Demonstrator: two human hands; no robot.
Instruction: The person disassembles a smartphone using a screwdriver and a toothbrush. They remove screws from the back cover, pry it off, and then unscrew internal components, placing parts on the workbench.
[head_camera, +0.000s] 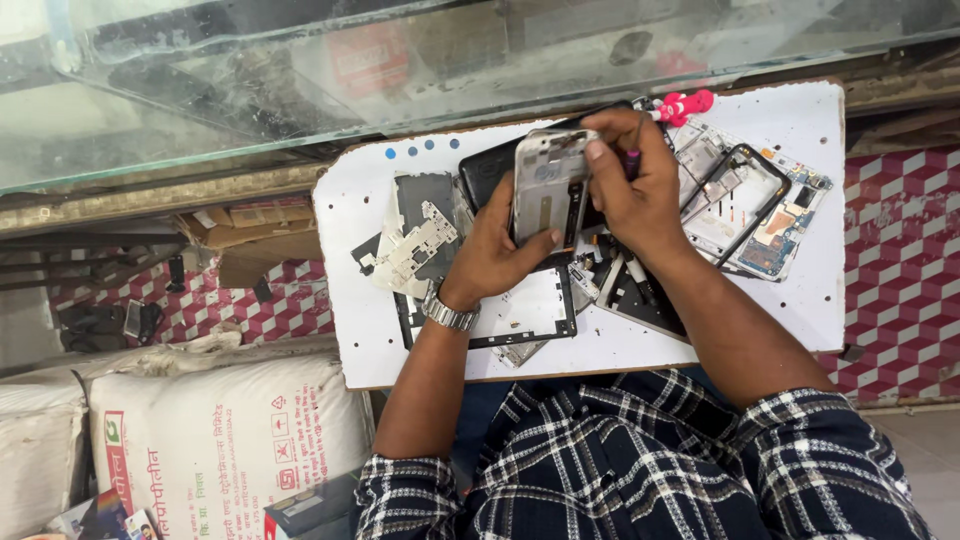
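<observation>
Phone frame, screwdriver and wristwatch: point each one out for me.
Phone frame (545, 185), head view, on its silver back, held up by the left hand.
Screwdriver (683, 105), head view, on its pink handle end above the right hand.
Wristwatch (448, 313), head view, on the metal band at the left wrist.

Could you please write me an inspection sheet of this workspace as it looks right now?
Surface: white board resting across the person's lap, edges chipped, blue dots near its upper left corner.
Job's things: silver phone frame held upright over the board; pink-handled screwdriver with its tip at the frame.
Clutter: metal shield plate, black screen bezel, opened phone with circuit board, other loose phone parts.
Grippers: left hand, wristwatch on its wrist, grips the frame from below; right hand holds the screwdriver.
Cables: nothing seen.
Surroundings: glass counter ahead, white printed sack to the left, red-and-white patterned floor.
</observation>
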